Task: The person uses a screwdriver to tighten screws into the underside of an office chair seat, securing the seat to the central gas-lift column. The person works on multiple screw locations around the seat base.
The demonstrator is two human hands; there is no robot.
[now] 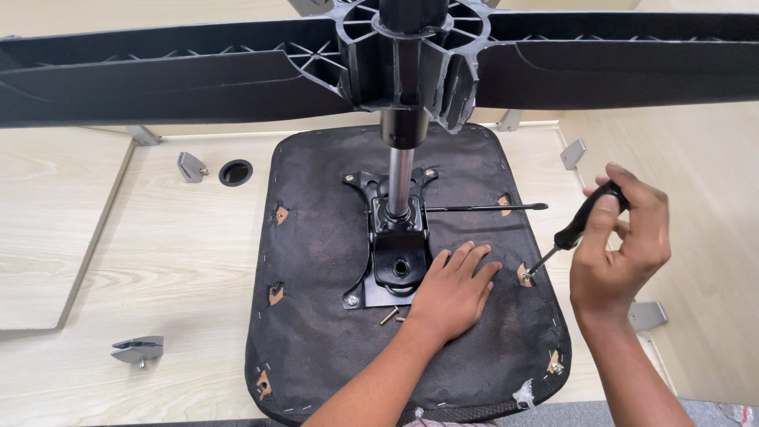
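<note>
An upside-down chair seat [324, 237] covered in black fabric lies on a light wooden surface. A black metal mechanism plate [395, 253] with a chrome gas cylinder [400, 178] stands on its middle, and the black star base [395, 55] spreads across the top of the view. My left hand [452, 289] rests flat on the seat, just right of the plate. My right hand [621, 245] grips a black-handled screwdriver [581, 221] whose tip meets a screw [524, 275] at the seat's right edge. A loose bolt [388, 315] lies beside my left wrist.
A thin black lever rod [486, 208] sticks out rightwards from the mechanism. Metal brackets [138, 349] [190, 166] [573, 153] [648, 315] lie around the seat. A round black grommet hole [236, 171] is in the wooden board at upper left.
</note>
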